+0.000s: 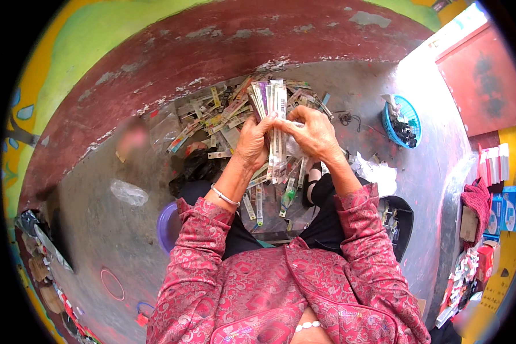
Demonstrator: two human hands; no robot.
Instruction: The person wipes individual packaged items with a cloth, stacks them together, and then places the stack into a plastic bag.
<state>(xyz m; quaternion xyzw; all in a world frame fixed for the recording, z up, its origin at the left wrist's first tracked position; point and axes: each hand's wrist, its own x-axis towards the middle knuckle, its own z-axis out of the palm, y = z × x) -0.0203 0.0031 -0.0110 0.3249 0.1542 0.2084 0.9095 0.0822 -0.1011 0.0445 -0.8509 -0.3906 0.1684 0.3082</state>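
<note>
In front of my chest I hold a fanned bundle of long narrow printed packets, mostly pale, with a purple one among them. My left hand is closed around the left side of the bundle. The fingers of my right hand are bent in against its right side, thumb pointing toward the left hand. Both thumbs nearly meet over the packets; the fingertips behind are hidden. Below and beyond my hands, a loose pile of similar packets spreads over the floor, some lying between my knees near a small green item.
A blue basket with dark items stands at the right. Beside my legs are a purple basin, a black container, a black bag and white plastic. Clear plastic lies left. Boxes line the right wall.
</note>
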